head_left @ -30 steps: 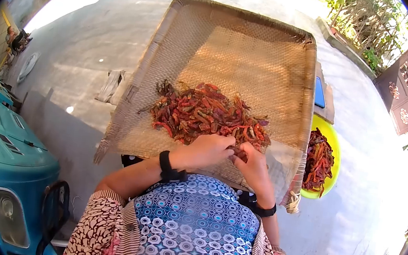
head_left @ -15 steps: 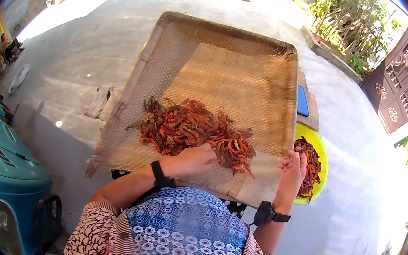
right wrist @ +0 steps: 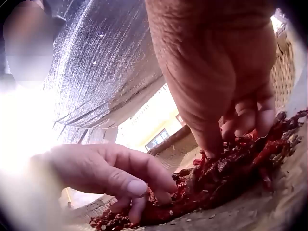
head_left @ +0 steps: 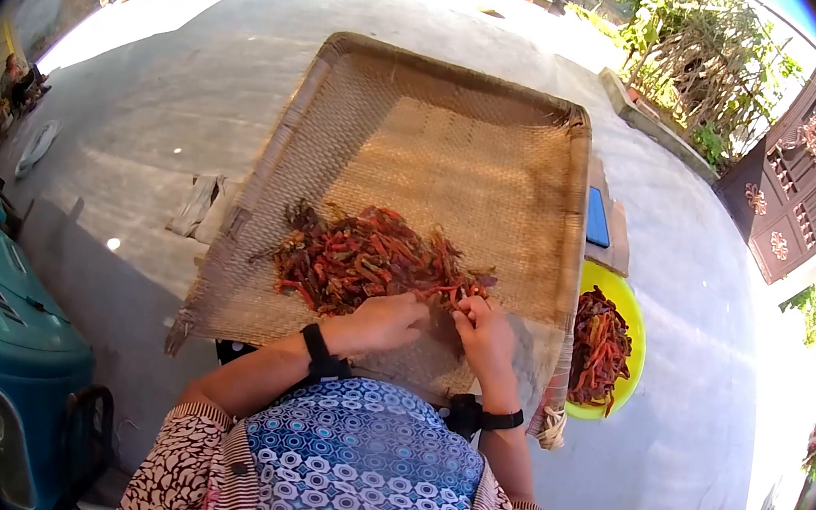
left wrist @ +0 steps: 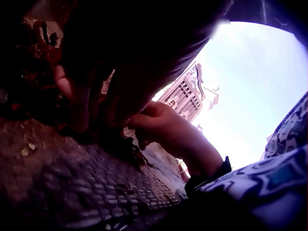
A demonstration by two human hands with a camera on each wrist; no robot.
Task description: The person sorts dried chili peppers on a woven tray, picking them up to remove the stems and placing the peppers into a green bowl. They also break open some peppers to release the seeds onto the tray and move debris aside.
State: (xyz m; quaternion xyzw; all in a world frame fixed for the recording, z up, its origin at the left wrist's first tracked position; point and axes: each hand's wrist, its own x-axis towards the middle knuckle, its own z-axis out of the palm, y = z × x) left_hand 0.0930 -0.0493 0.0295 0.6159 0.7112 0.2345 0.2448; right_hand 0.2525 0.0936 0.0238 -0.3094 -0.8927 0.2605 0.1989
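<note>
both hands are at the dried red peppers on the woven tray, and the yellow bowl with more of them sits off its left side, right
Not quite: the yellow bowl sits off the right side of the woven tray, as the head view shows. The rest holds.

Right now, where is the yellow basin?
In the head view, the yellow basin is on the person's right, just outside the woven tray, nearer the person than the blue flat object.
</note>
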